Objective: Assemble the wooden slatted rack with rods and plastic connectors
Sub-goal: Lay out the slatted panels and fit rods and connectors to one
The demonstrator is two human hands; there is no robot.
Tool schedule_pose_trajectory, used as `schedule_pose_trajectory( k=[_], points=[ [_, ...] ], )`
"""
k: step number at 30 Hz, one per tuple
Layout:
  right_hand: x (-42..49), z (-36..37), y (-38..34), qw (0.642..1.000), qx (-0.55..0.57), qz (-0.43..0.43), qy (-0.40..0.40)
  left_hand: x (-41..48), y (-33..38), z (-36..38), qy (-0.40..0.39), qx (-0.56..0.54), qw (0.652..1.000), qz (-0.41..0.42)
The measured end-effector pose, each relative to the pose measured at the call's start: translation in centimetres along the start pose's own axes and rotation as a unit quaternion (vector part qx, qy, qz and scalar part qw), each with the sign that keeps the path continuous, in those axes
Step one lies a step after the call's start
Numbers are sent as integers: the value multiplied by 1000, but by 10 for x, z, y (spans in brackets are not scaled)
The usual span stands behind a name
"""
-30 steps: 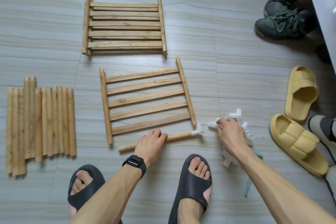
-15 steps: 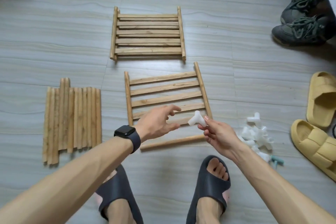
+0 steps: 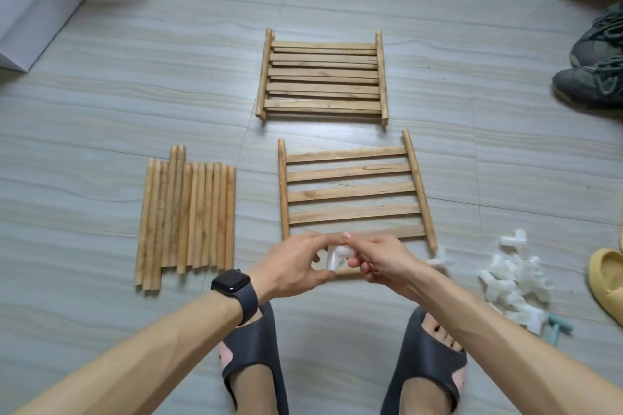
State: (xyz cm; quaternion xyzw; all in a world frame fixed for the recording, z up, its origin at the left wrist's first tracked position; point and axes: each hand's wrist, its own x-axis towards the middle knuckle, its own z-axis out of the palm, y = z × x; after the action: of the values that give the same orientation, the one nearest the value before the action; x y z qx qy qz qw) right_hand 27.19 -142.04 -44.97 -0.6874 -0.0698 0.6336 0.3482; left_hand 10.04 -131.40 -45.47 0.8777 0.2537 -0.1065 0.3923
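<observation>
Left hand (image 3: 296, 264) and right hand (image 3: 384, 261) each pinched the white, translucent plastic tube-socket connector (image 3: 337, 257), held at the near edge of the light wooden five-slat panel (image 3: 350, 194).

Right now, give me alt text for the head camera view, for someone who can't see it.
The left hand and right hand hold a white connector above the near edge of a slatted panel on the floor. Loose rods lie to its left, a connector pile to its right, stacked panels beyond.
</observation>
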Motion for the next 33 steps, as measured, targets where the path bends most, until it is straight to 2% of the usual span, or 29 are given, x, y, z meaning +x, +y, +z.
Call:
schedule_pose_trajectory(
  k=[3,5,6,8,9,10,13,16,18,22,24,28,33],
  points=[
    [11,5,7,1000,-5,-2,14,-4,-13,10,7,-148,984,-98],
    [19,1,16,995,-88,-20,52,-11,-27,17,7,-247,952,-180],
    [23,-4,23,975,-199,-45,85,-17,-36,21,5,-280,937,-208],
    [28,-13,41,884,-441,-98,122,-30,-51,26,5,-322,914,-248],
    [30,-17,50,844,-511,-114,113,-37,-57,28,11,-342,901,-267],
    [32,-18,58,820,-552,-116,94,-44,-61,28,18,-366,885,-286],
    [39,-17,74,759,-636,-128,59,-57,-72,29,33,-423,841,-335],
    [47,-16,82,699,-690,-169,88,-59,-83,33,37,-454,806,-379],
    [53,-21,89,655,-721,-199,107,-57,-87,34,41,-434,817,-378],
    [56,-37,98,602,-738,-280,122,-49,-79,32,35,-416,834,-360],
    [53,-43,99,591,-736,-308,119,-45,-75,32,24,-422,832,-359],
    [43,-43,94,605,-717,-326,118,-39,-68,35,12,-461,808,-366],
    [42,-46,101,627,-701,-316,125,-32,-64,41,31,-521,762,-384]
  ],
)
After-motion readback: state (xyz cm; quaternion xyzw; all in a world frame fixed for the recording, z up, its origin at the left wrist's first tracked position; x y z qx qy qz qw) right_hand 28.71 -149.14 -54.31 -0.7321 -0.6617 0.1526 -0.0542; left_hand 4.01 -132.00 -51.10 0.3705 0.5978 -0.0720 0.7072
